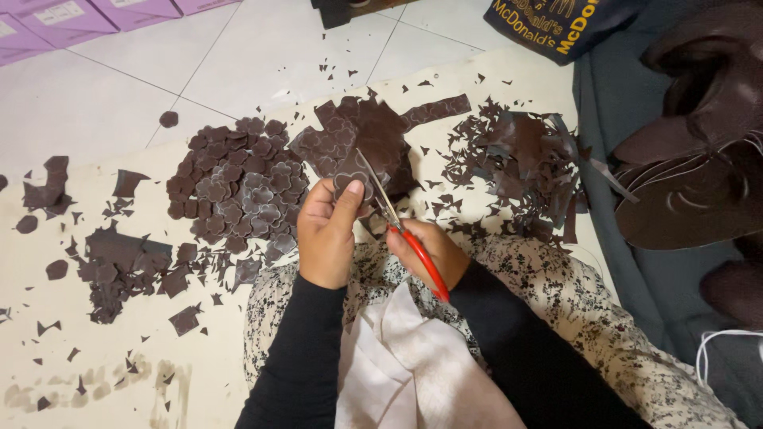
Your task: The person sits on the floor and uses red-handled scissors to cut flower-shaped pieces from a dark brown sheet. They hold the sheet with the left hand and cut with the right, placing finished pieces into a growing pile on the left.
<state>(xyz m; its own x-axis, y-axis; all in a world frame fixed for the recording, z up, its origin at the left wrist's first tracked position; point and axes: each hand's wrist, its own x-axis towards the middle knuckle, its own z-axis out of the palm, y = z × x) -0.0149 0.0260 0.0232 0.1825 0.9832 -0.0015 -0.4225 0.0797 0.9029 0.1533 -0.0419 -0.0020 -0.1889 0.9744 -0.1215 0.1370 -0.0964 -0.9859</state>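
The left hand [327,230] pinched a dark brown flower-shaped piece [352,176] between thumb and fingers, holding it up over the lap. The right hand [425,250] was closed around red-handled scissors [401,230], blades parted slightly at the piece's edge. Beside them lay a pile of cut flowers [238,191] and a heap of scraps [520,159] on the cream mat [119,373]. The blades sat very near the left thumb; a slip there could have nicked it or cut into the petal outline.
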